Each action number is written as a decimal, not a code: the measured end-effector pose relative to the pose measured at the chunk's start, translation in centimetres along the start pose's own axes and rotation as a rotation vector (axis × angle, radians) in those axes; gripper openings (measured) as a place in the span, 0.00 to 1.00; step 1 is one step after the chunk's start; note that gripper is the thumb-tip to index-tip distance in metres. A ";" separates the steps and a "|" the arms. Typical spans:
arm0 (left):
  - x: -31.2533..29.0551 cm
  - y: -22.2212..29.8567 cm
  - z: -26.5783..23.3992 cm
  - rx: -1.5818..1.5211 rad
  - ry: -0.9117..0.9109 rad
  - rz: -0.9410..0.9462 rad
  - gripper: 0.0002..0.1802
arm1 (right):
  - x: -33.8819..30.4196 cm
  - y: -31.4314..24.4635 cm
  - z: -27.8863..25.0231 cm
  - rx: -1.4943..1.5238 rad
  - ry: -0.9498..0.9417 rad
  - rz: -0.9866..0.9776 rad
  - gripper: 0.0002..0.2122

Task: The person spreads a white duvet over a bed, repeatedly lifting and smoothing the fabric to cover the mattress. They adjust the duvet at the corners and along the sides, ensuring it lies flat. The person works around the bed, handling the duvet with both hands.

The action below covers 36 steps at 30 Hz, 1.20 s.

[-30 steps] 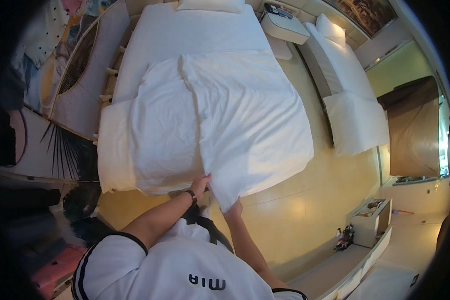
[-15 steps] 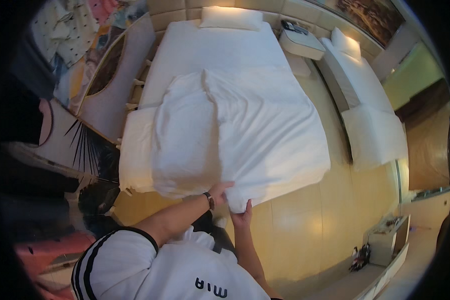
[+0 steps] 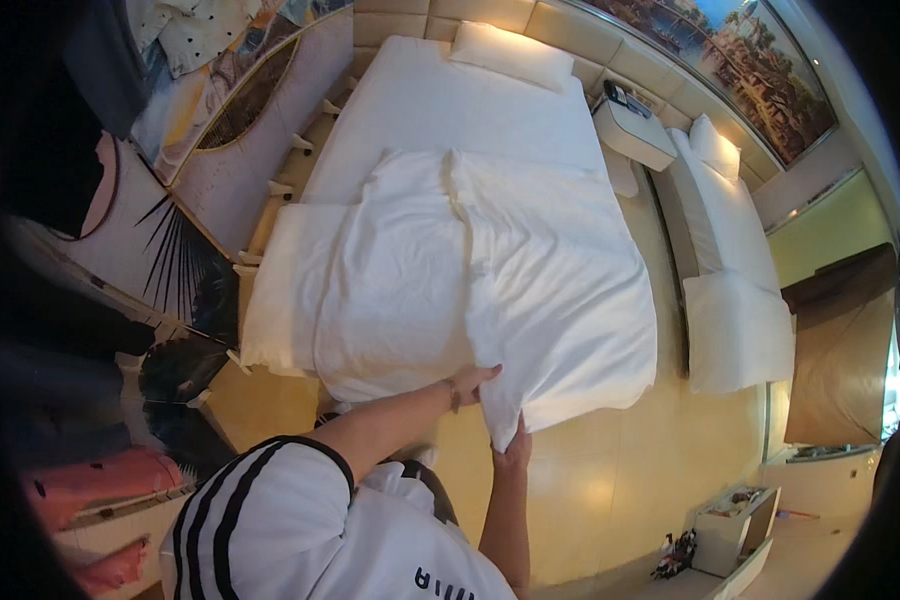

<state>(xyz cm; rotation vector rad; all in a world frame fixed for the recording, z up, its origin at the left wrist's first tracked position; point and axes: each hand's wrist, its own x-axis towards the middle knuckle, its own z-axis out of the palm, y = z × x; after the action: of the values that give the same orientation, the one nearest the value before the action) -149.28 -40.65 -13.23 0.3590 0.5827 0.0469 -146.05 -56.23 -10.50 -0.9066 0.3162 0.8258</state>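
A large white duvet (image 3: 565, 285) lies rumpled over the near half of a bed, with a raised fold running lengthwise down its middle. Close to my body, its near corner is drawn out past the bed's foot and hangs in a narrow point. My right hand (image 3: 513, 452) grips the tip of that corner from below, thumb up along the cloth. Just above and to the left, my left hand (image 3: 475, 383) is closed on the duvet's edge; the cloth partly hides its fingers. Beyond the duvet, a smooth white sheet (image 3: 440, 110) covers the mattress.
A white pillow (image 3: 515, 55) rests against the padded headboard. To the right stand a nightstand (image 3: 632, 135) with a telephone and a narrower bed (image 3: 725, 215). Patterned panels (image 3: 205, 220) line the left side. An open cabinet (image 3: 735, 530) sits low at the right.
My view has turned, so the room appears shifted and tilted. Both hands keep hold of the same duvet corner, which now hangs longer and more pointed toward me.
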 end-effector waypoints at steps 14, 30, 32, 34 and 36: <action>-19.2 17.9 -21.5 0.866 0.406 0.398 0.14 | -3.9 22.5 13.0 -0.383 0.192 0.487 0.24; -13.4 1.5 -37.4 0.085 0.954 0.206 0.21 | -2.3 31.2 3.2 0.059 0.383 0.686 0.14; -13.0 1.2 -38.8 0.861 0.993 0.136 0.25 | -2.0 30.8 2.7 0.130 0.297 0.724 0.08; -12.6 0.6 -38.9 1.479 0.895 0.191 0.33 | -1.8 30.4 2.2 0.212 0.215 0.755 0.04; -11.7 2.0 -38.9 1.473 0.668 0.039 0.34 | -2.4 29.9 4.9 0.219 0.230 0.761 0.09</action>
<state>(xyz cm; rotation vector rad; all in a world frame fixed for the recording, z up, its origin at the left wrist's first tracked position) -180.19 -28.14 -36.45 1.8313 1.2138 -0.2555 -170.40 -43.23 -23.29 -0.6671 0.9708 1.3506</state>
